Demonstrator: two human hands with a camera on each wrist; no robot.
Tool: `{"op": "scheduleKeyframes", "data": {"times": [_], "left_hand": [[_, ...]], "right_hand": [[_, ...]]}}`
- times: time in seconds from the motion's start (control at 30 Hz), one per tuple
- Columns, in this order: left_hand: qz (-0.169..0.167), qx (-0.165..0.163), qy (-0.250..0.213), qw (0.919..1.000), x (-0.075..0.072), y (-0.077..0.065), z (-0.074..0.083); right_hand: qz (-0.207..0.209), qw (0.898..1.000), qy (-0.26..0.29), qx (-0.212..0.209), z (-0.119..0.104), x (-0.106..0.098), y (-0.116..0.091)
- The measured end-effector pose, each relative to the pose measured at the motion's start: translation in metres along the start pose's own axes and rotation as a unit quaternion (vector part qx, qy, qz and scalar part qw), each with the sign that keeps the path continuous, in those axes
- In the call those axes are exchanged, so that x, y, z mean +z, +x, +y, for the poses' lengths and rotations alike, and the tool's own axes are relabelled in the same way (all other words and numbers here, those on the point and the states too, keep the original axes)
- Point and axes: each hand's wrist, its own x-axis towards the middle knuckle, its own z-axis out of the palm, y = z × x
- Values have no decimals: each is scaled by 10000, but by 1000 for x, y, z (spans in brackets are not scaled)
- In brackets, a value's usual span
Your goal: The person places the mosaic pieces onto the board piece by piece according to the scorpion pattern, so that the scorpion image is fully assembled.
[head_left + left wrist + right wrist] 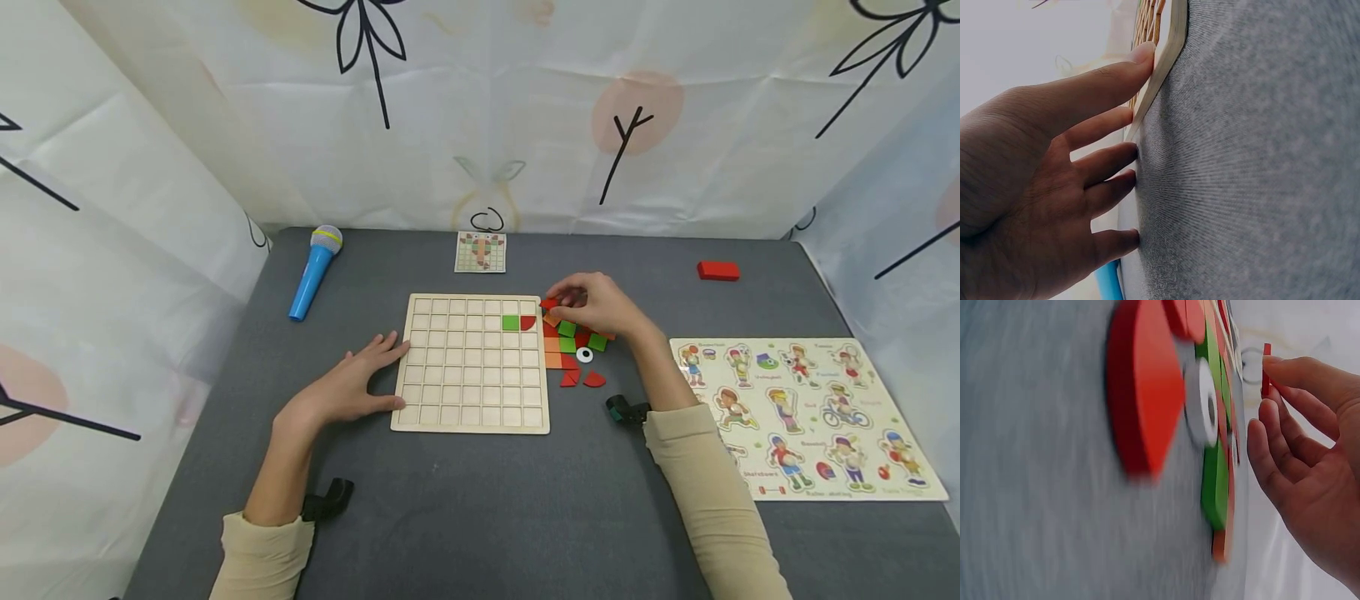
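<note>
A square wooden grid board point(471, 367) lies mid-table, with a green square tile point(511, 322) and a red quarter-round tile point(528, 322) side by side in its second row. My left hand point(350, 379) rests at the board's left edge, fingers spread and thumb touching the rim. Between thumb and fingertips, my right hand point(597, 302) pinches a small red tile point(1266, 370), held above the table near the board's upper right corner. Under and beside that hand lie several loose red, green and orange tiles point(567, 344), plus a white ring-shaped piece point(584, 355).
Behind the board lies a small pattern card point(481, 252). A blue toy microphone point(315, 272) is at the back left, a red block point(717, 271) at the back right. A picture puzzle board point(813, 421) covers the right side, partly under the right forearm.
</note>
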Motion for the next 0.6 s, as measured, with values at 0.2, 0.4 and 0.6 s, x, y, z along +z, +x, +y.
{"op": "scheduleKeyframes", "data": {"times": [0.2,0.4,0.6], "left_hand": [[-1,-9,-27,10000,0,0,0],[-14,13,-21,10000,0,0,-1],[14,41,-39,10000,0,-1,0]], "right_hand": [[-158,9995,-145,-238,-17,16,13],[-289,9979,-422,-407,-33,31,25],[-141,9972,-644,-355,-40,40,31]]}}
